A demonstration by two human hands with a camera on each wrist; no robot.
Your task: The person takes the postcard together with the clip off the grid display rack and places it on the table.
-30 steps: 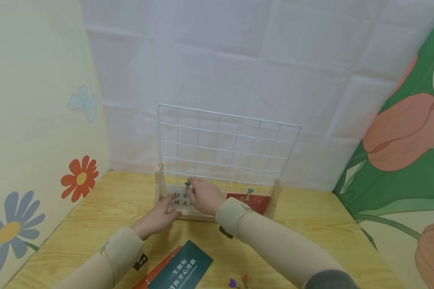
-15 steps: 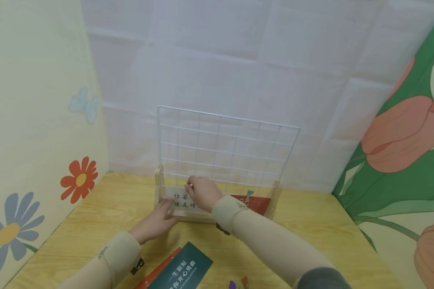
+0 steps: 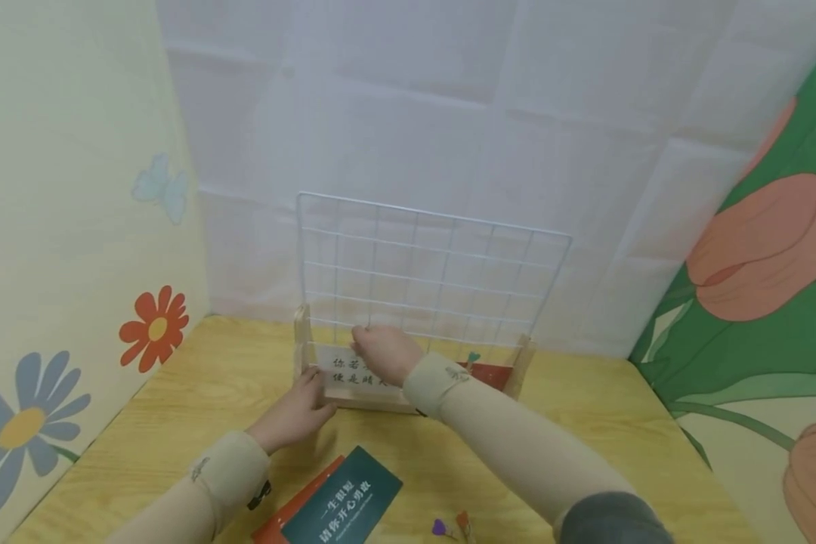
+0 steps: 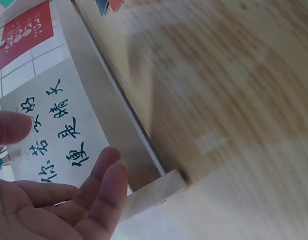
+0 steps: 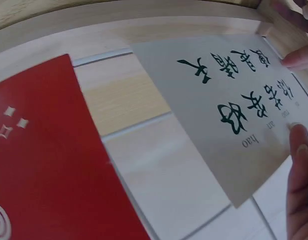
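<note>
A white card with dark brush lettering (image 4: 64,120) leans against the white wire grid (image 3: 449,264), low on its left side. My right hand (image 3: 386,353) pinches a small wooden clip (image 4: 13,157) with a teal heart at the card's top edge. The clip is mostly hidden in the head view. My right thumb (image 5: 299,165) lies over that edge. My left hand (image 3: 295,414) rests with loosely bent fingers at the card's left end and the stand's lower corner. A red card (image 5: 59,155) hangs to the right, under another teal heart clip (image 3: 472,358).
The grid stands in a wooden base (image 3: 374,405) on a wood-patterned table (image 3: 598,423). Closer to me lie a dark green card (image 3: 345,495) and an orange-red card (image 3: 306,495) underneath. Loose clips with a purple heart (image 3: 438,527) and an orange top (image 3: 463,519) lie beside them.
The right fingers have shifted over the clip's teal heart, which showed beside them one second ago. The left hand stays at the card's left end. The head view has tilted slightly.
</note>
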